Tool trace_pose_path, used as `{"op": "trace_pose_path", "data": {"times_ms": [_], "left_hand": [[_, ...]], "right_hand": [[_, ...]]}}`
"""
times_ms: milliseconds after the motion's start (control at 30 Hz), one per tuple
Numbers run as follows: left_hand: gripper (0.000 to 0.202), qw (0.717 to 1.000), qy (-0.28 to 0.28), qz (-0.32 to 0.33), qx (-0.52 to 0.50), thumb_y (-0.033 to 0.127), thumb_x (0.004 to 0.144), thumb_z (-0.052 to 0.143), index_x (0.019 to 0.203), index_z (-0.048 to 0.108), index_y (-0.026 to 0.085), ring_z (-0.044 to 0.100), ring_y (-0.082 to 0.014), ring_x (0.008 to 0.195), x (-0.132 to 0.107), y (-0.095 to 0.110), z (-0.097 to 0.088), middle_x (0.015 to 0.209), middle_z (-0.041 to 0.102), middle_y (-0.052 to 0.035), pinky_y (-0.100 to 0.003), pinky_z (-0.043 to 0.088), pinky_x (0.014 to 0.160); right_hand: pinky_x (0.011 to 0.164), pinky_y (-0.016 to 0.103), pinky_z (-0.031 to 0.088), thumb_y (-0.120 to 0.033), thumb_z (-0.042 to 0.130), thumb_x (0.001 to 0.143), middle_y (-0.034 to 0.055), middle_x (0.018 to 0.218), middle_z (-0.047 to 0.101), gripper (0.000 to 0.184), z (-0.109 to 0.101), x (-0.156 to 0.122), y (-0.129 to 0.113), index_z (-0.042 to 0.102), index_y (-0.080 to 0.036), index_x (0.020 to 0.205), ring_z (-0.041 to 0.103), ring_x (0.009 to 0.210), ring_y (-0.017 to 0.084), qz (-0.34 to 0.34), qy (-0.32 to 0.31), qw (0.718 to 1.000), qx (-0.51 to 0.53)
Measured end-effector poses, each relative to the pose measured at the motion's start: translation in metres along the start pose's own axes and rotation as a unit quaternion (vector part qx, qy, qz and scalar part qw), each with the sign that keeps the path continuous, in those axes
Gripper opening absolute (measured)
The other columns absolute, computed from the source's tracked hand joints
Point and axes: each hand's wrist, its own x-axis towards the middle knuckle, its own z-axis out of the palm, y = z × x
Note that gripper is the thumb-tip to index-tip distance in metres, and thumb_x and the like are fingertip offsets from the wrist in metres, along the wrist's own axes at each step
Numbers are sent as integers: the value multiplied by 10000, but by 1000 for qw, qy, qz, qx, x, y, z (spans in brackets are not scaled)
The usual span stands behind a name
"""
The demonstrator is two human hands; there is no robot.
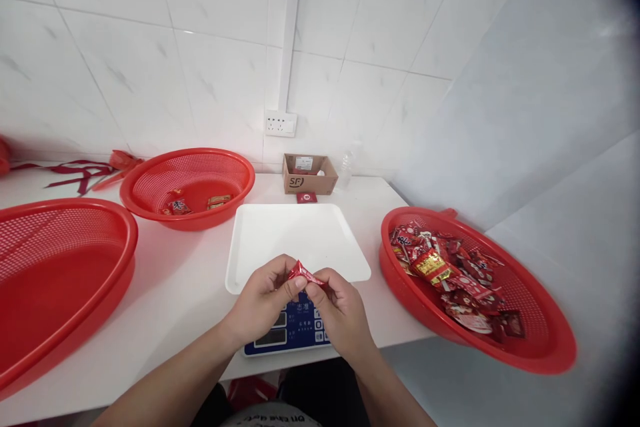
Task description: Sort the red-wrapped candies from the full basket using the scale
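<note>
Both hands pinch one small red wrapped packet [306,273], held above the front of a digital scale. My left hand [267,293] grips its left end between thumb and fingers. At its right end, the thumb and fingers of my right hand [340,310] are closed on it. The scale's white pan [295,230] lies just beyond the hands. Its blue keypad panel [295,340] is below them and partly covered. To the right, a red plastic basket [550,340] holds many red and gold wrapped packets [445,273].
Back left, another red basket [200,163] contains a few packets. A third red basket [90,267] stands at the left edge. Near the wall are a cardboard box [323,185], a flat red packet [307,198], a clear bottle [346,168] and dark red ribbons [83,170].
</note>
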Motion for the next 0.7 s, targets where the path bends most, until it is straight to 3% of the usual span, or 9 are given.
{"op": "trace_pose_path", "data": {"times_ms": [100,167,267,400,500,567,700], "left_hand": [[215,993,36,34,108,408,850,532,800,562,201,525,-142,683,1,-2,-8,732,578,3,-270,439,647],[153,972,73,80,211,352,868,510,874,588,221,564,-163,760,3,-6,-16,832,620,-21,-288,458,700],[164,921,107,122,354,315,892,458,930,600,242,588,-193,854,6,-13,-34,923,629,-45,-316,478,738],[251,859,68,136,489,392,878,473,980,641,236,602,-265,926,9,-30,-59,1026,636,-88,-424,492,797],[293,836,74,214,500,443,864,499,1017,641,236,580,-290,1026,8,-44,-72,1107,624,-94,-441,494,839],[258,829,121,266,476,406,878,490,1016,626,235,567,-274,1054,4,-52,-78,1103,620,-86,-413,498,846],[271,837,220,298,402,322,889,453,1120,554,223,557,-270,1054,-5,-70,-85,1096,600,-94,-437,469,888]], "right_hand": [[581,220,454,-375,495,880,27,836,663,233,-2,0,5,620,-192,954,588,703,134,2,-5,1000,-25],[628,232,491,-360,492,879,54,953,671,277,-8,-2,8,604,-200,1075,616,814,155,4,13,999,-46],[652,246,517,-371,498,871,69,950,677,293,-24,-6,15,612,-192,1074,625,833,166,20,63,995,-79],[639,272,530,-401,501,863,92,997,670,300,-56,-14,24,623,-185,1031,629,835,184,35,131,981,-136],[743,328,528,-412,485,866,98,1079,652,316,-89,-17,29,612,-192,1054,618,935,210,42,162,962,-213],[864,372,487,-413,452,878,95,1144,628,342,-115,-16,31,592,-195,1102,586,1036,223,57,166,944,-281],[1021,406,362,-369,362,914,88,1302,537,403,-168,-5,35,517,-187,1238,480,1205,229,160,92,909,-374]]}}
